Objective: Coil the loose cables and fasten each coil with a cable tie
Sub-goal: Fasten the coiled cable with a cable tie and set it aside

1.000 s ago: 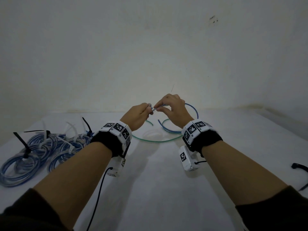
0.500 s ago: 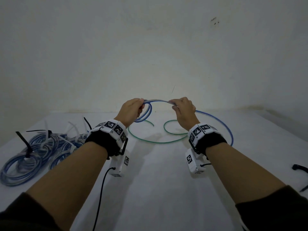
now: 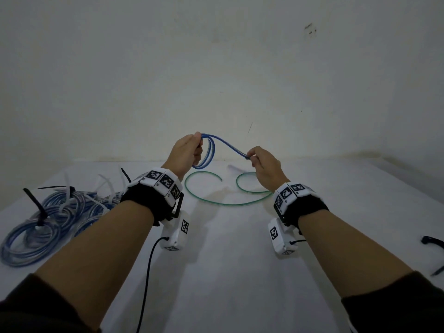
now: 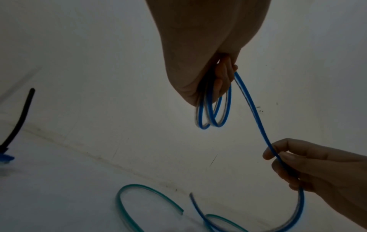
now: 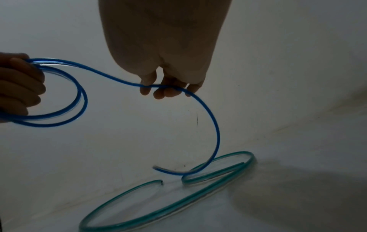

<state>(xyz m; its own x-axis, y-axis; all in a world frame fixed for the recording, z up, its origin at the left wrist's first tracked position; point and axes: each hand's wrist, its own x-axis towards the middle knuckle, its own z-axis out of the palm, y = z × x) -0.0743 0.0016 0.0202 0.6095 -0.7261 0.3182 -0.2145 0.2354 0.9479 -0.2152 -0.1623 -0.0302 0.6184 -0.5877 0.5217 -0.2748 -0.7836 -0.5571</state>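
Note:
A blue cable (image 3: 228,147) runs between my two hands above the table. My left hand (image 3: 189,150) grips two small loops of it (image 4: 213,113), which hang below the curled fingers (image 5: 21,87). My right hand (image 3: 257,162) pinches the same cable (image 5: 170,88) further along; the free tail (image 5: 216,138) curves down to the tabletop (image 5: 158,168). A loose green cable (image 3: 225,201) lies on the table under the hands (image 5: 163,208).
A heap of blue cable coils (image 3: 48,219) bound with black and white ties lies at the left on the white table (image 3: 228,272). Black cable ties (image 3: 432,243) lie at the right edge. A pale wall stands close behind.
My hands have moved apart and risen. The left hand now holds coiled loops of the blue cable, and the long blue arc that reached out to the right is drawn in.

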